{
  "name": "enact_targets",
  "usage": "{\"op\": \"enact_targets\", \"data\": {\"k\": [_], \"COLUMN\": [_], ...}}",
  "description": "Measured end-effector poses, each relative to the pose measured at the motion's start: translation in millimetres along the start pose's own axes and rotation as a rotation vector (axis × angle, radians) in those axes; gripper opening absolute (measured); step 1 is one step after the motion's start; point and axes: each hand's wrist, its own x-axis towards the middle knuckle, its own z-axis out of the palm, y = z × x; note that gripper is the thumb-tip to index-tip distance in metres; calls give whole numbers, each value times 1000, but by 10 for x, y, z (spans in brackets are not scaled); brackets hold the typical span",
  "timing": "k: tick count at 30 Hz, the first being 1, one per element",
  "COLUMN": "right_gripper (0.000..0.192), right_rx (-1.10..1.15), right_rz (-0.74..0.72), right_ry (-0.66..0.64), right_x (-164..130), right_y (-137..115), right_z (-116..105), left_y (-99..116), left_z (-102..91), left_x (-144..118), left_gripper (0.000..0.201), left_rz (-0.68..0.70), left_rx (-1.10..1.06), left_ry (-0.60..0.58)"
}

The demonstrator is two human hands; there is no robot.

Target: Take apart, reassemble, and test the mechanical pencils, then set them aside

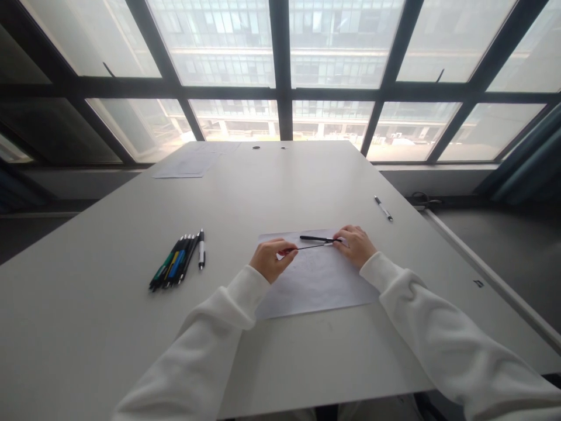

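My left hand (272, 259) is closed in a pinch on one end of a thin, dark pen refill (311, 246). The refill stretches rightward to a small pale piece at my right fingertips. My right hand (354, 244) is closed around the right end of a black pen barrel (316, 238), which points left just above the refill. Fingers hide where these parts meet, so I cannot tell whether they touch. Both hands are over a sheet of white paper (315, 286) on the white table (280, 199).
Left of the paper lies a bunch of several pens (175, 261), with a white-and-black pen (201, 250) beside it. Another pen (383, 209) rests near the right edge. Papers (186, 162) lie at the far left. Large windows (333, 44) stand behind the table.
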Motion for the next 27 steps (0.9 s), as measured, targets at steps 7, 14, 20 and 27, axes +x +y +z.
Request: {"op": "enact_targets", "data": {"k": [7,14,20,27], "right_gripper": [20,18,7,8], "right_rx": [445,1157,1414,1401], "right_rz": [230,515,659,626], "right_ry": [101,270,469,463], "right_x": [-26,-11,-3,-21], "right_y": [40,95,96,77], "right_z": [-56,-12,-38,-45], "left_y": [-110,-198,-227,-194], "left_z": [-111,-155,-164,-164], "left_x": [-3,-31,-54,-50], "left_gripper": [16,17,18,19], "left_rz": [-3,-20,-34,-36], "left_rx": [6,19,8,5], "left_ry": [57,75,68,67]}}
